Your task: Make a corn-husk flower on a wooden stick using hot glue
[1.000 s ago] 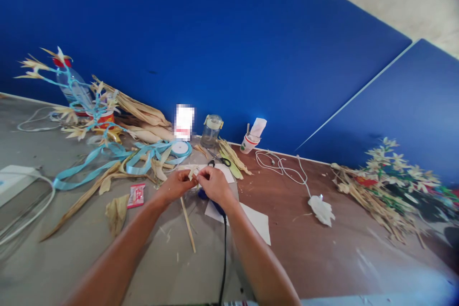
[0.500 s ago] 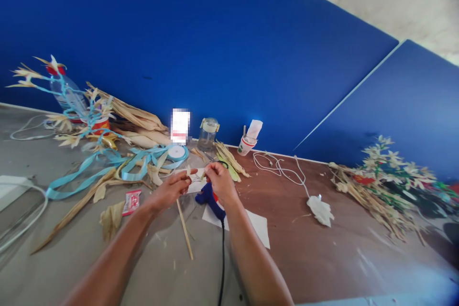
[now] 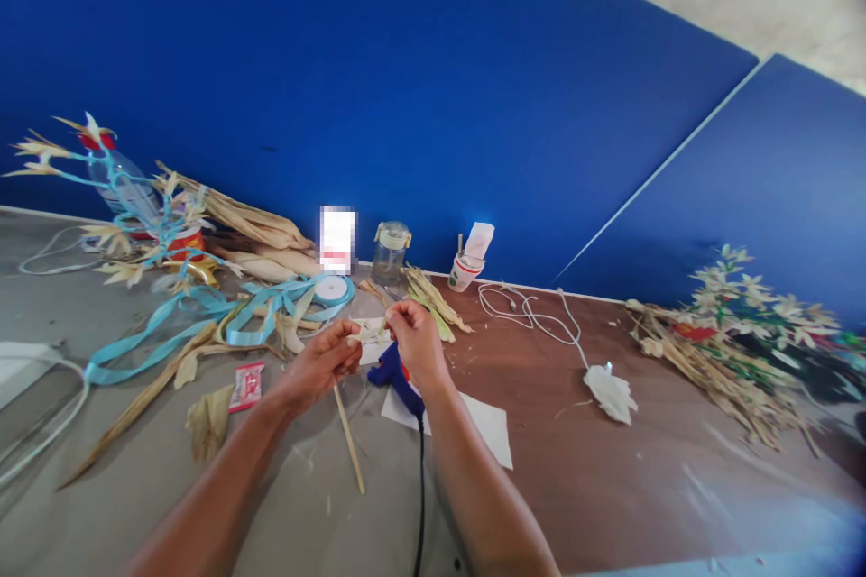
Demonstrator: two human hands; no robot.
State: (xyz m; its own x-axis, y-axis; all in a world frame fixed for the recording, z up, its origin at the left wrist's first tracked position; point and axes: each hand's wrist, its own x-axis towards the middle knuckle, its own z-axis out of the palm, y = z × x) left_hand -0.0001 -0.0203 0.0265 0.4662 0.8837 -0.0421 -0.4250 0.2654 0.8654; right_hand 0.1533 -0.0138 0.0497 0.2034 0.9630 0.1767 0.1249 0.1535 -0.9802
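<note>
My left hand (image 3: 328, 367) is closed in a pinch on a small pale piece that looks like dried corn husk (image 3: 363, 336). Close to its right, my right hand (image 3: 418, 344) also pinches at thin pale husk, its thumb and finger pressed together. Whether both hold one piece I cannot tell. Behind the fingers lies a small white card (image 3: 376, 350). A blue glue gun (image 3: 404, 389) rests beneath my right wrist, its black cord trailing toward me. White paper (image 3: 488, 424) lies partly under it, and a thin wooden stick (image 3: 349, 439) lies below my left hand.
Light-blue ribbon (image 3: 149, 352) with its spool (image 3: 333, 289) and dried husks (image 3: 250, 221) spread on the left. A lidded jar (image 3: 391, 252) and a paper cup (image 3: 465, 273) stand by the blue partition (image 3: 406, 90). At right are a white cable (image 3: 534, 315) and husk flowers (image 3: 750, 293).
My left fingers have curled from stretched out into a pinch on the pale piece. My right hand stays almost in place, and the view has shifted slightly.
</note>
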